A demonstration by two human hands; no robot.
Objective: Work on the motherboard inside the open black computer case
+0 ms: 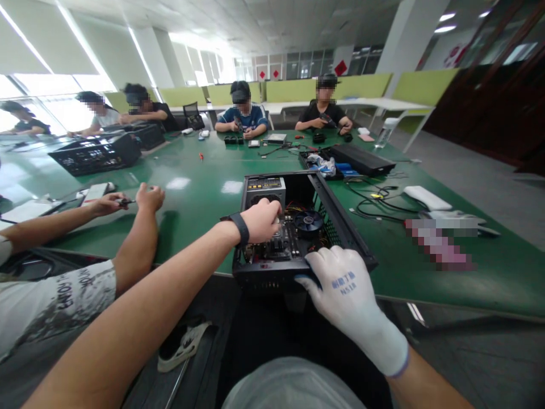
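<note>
Left hand (264, 220), bare, dark band (240, 228) at the wrist: fingers curled above the open interior of the case (272, 276), power supply (267, 188) just beyond, fan (309, 221) to its right; whether the fingers pinch anything cannot be told. Right hand (340, 281), white-gloved: clasped on the case's near right edge, thumb against the outer face. Case, black: open side up at the counter's (200, 196) near edge, beneath the left hand, cables (369, 211) lying off to its right.

Green tbl (200, 221), open PC case (343, 218), cables (383, 197), prob. glove (462, 216)
</note>
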